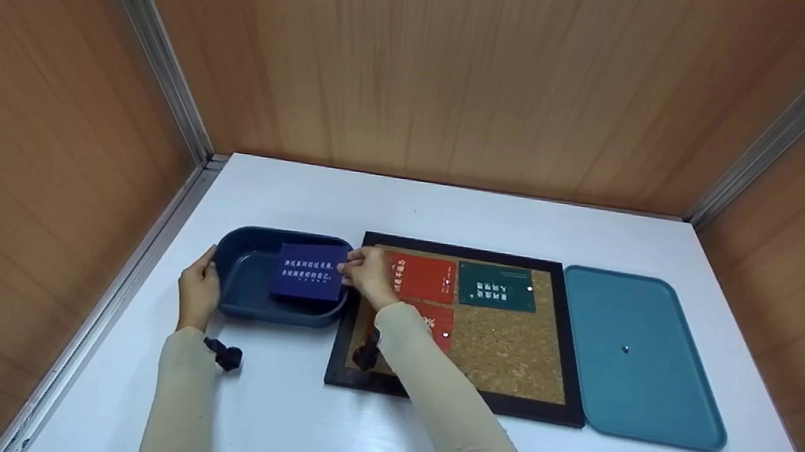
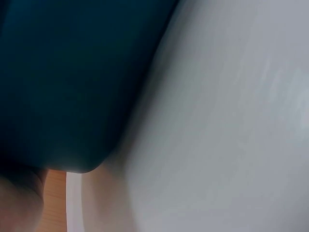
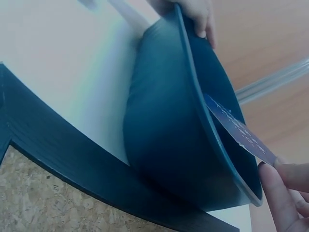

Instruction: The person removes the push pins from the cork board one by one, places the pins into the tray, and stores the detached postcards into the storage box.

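Observation:
A purple-blue card (image 1: 308,270) with white lettering is pinched by its right edge between thumb and fingers of my right hand (image 1: 368,272). It lies tilted over the opening of a dark blue basin (image 1: 242,308). In the right wrist view the card (image 3: 236,128) slants down past the basin's rim (image 3: 212,125). My left hand (image 1: 198,292) grips the basin's left end, its fingers hooked over the rim in the right wrist view. The left wrist view shows mostly the basin's outer wall (image 2: 72,87) close up.
Right of the basin lies a black-framed corkboard (image 1: 508,352) bearing a green card (image 1: 497,287), a red card (image 1: 427,278) and a lower red card (image 1: 438,316) partly behind my right arm. Farther right is a teal tray (image 1: 651,386) with a small shiny pin (image 1: 625,349). Wooden walls surround the white table.

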A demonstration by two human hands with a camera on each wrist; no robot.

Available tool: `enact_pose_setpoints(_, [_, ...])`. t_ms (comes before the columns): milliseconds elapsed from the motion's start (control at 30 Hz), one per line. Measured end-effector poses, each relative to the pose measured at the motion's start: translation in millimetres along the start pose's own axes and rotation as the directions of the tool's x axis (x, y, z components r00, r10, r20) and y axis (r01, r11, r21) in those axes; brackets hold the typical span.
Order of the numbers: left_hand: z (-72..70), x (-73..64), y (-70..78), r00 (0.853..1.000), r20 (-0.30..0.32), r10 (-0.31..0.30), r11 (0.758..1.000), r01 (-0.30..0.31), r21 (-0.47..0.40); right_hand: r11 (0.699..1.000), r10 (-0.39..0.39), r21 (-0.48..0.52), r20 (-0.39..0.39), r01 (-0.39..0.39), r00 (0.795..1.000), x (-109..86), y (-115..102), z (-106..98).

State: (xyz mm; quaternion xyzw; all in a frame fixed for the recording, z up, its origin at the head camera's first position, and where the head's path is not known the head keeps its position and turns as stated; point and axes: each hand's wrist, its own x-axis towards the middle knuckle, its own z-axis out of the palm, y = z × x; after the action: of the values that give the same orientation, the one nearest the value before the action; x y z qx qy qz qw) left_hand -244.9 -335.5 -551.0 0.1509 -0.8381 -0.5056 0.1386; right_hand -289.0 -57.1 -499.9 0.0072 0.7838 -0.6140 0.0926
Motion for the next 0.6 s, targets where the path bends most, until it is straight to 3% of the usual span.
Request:
enact_pose_setpoints(367, [-0.6, -0.9, -1.9, 1.000, -0.008, -0.006, 1.000, 0.006, -0.007, 0.997, -0.048, -0.067, 0.005, 0.048, 0.999, -3.3, 5.0, 8.1])
enact_pose_setpoints(600, [0.2, -2.1, -3.1, 1.000, -0.011, 0.002, 1.000, -0.002, -0.011, 0.949, -0.161, -0.267, 0.037, 0.165, 0.986, -7.8, 4.8, 6.2])
